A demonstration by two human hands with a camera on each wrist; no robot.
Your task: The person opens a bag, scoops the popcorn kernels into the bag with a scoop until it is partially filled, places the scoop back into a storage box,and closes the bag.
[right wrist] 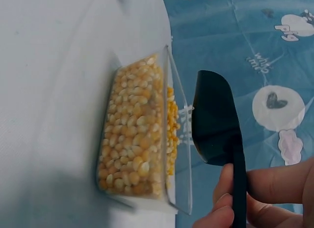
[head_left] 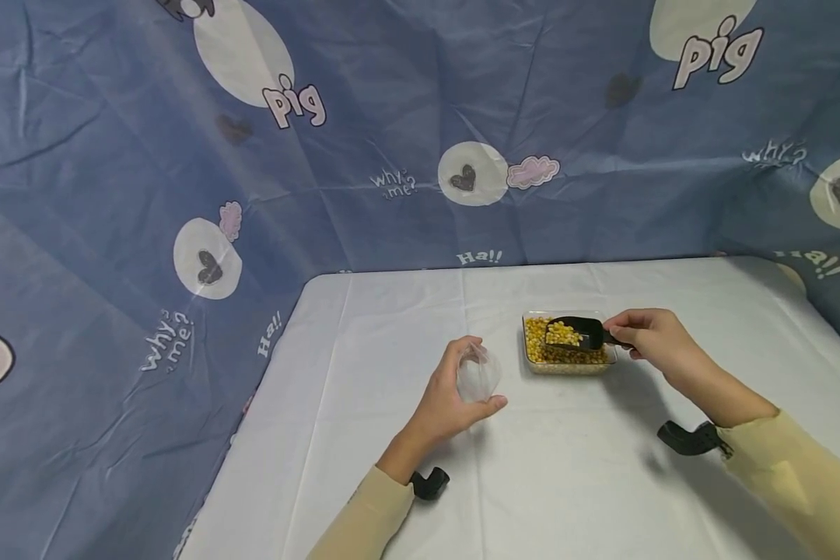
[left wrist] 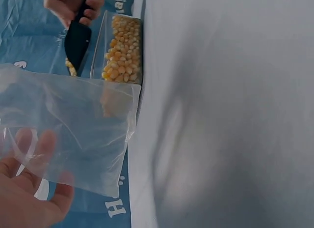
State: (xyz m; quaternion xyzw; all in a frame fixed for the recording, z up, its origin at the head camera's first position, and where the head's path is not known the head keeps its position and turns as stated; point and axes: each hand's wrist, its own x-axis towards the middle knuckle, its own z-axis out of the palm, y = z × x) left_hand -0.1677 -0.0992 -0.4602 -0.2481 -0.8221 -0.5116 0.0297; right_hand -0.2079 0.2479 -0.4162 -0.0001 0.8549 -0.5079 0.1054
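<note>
Nearest, the left hand [head_left: 448,397] holds a clear plastic bag [head_left: 477,377], its fingers curved round the film and its thumb spread away from them. A strip of bare white-covered counter [head_left: 392,327] separates the bag from what lies ahead and to the right. There, the right hand [head_left: 654,338] pinches the handle of a black scoop [head_left: 591,333] between thumb and fingers; the scoop, partly filled with yellow corn kernels [head_left: 563,334], is raised over a clear rectangular container [head_left: 567,371], itself well filled with kernels. This looks like the carrying step, with a load taken up and not yet tipped out; the next move probably calls for keeping the scoop level across the gap, clearing the container's rim and spreading the bag's mouth wide. Leftward there is open room, with the counter's left edge well clear of the bag. The back edge runs beyond the container, with more bare surface between, and behind it hangs a blue printed sheet [head_left: 392,225].
</note>
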